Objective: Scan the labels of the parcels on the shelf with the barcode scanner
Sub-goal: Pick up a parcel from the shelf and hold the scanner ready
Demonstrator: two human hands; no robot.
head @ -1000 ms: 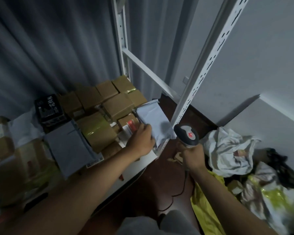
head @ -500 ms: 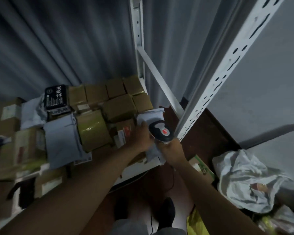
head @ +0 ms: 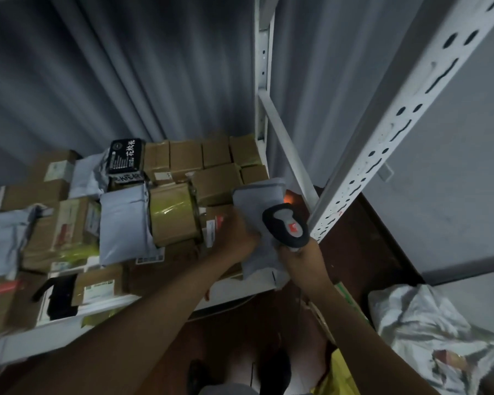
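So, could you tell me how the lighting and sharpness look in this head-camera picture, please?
Head view: dim and bluish overall; an orange-red glow shows just beyond the grey mailer, ahead of the barcode scanner; wide-angle distortion bends the shelf upright; both forearms and the curtain look soft; small print on parcel labels is unreadable, though the black box shows large characters.

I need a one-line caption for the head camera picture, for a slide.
Left hand holds a grey mailer at the shelf edge while the right hand aims the barcode scanner at it.
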